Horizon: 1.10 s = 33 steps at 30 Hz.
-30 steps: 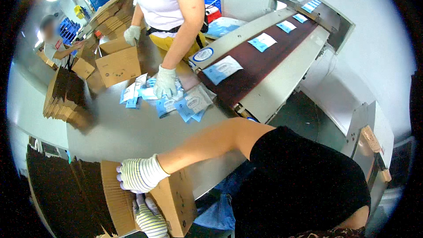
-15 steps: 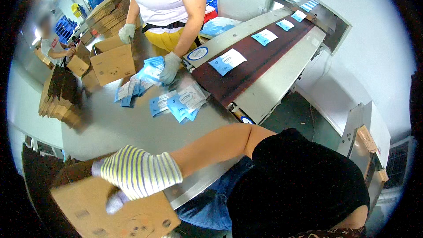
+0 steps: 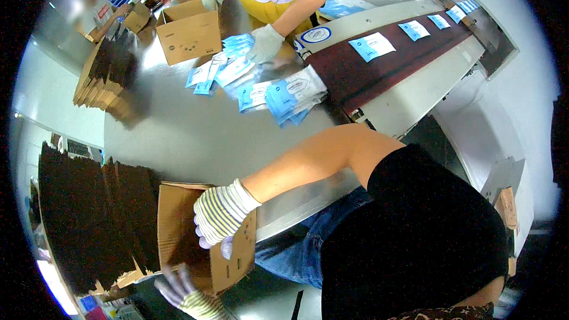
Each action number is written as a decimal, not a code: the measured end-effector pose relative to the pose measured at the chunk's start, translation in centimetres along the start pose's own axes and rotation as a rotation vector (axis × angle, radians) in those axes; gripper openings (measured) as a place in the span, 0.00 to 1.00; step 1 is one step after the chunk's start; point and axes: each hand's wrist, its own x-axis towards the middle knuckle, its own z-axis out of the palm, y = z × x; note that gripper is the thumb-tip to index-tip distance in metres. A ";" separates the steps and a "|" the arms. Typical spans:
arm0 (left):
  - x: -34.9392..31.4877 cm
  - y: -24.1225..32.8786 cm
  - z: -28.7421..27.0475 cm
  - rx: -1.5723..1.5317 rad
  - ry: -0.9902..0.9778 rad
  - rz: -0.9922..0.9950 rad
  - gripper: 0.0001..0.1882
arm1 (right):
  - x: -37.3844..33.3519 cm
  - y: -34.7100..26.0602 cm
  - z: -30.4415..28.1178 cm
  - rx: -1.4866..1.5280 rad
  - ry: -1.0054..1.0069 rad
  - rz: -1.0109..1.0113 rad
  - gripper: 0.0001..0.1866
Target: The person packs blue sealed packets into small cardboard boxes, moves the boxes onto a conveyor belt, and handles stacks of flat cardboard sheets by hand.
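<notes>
An open cardboard box stands at the near edge of the metal table, its hollow inside showing. My right hand, in a striped white, yellow and grey glove, grips the box's upper wall, with fingers inside and the thumb on the outer face. My left hand, in a matching glove, is by the box's lower corner. Its lilac fingers are spread and slightly blurred, with nothing in them. Farther off, a pile of blue-and-white packets lies on the table.
A tall stack of flattened cartons stands left of my box. Across the metal table, a co-worker's gloved hand touches packets beside another open box. A dark red conveyor belt carries spaced packets at the right.
My view has shifted left and down. The box has turned, so its inside now shows. My right hand has curled over its wall, and my left hand has come into view.
</notes>
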 end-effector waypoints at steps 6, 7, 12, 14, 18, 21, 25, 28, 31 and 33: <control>1.5 0.1 1.9 -0.226 -0.289 0.283 0.13 | -5.8 2.8 -4.2 0.040 0.428 0.108 0.26; 1.8 1.8 2.5 -0.421 -0.037 0.214 0.15 | -7.9 3.8 -5.9 -0.021 0.401 0.246 0.23; 4.3 4.4 2.6 -0.380 -0.014 0.115 0.15 | -21.1 10.3 -13.4 -0.055 -0.344 1.093 0.19; 4.8 4.8 2.7 -0.375 0.004 0.106 0.15 | -24.9 11.3 -14.9 0.201 -0.336 1.209 0.29; 4.5 4.5 2.8 -0.388 -0.032 0.050 0.14 | -26.3 12.6 -14.7 0.434 -0.573 1.252 0.38; 4.0 4.4 2.9 -0.366 0.001 0.040 0.14 | -28.8 13.2 -11.7 0.354 -0.892 1.268 0.35; 4.0 4.6 3.0 -0.361 0.065 0.047 0.14 | -31.6 13.1 -5.1 0.217 -0.848 0.796 0.27; 4.1 4.8 2.8 -0.363 0.104 0.053 0.14 | -25.4 6.0 -4.5 0.320 -0.932 1.060 0.35; 4.1 5.2 2.6 -0.344 0.078 0.026 0.14 | -20.4 -1.1 -3.4 0.074 -0.834 1.139 0.45; 4.1 5.7 2.5 -0.320 0.064 0.015 0.14 | -18.4 -5.8 -3.1 -0.086 -0.719 1.117 0.40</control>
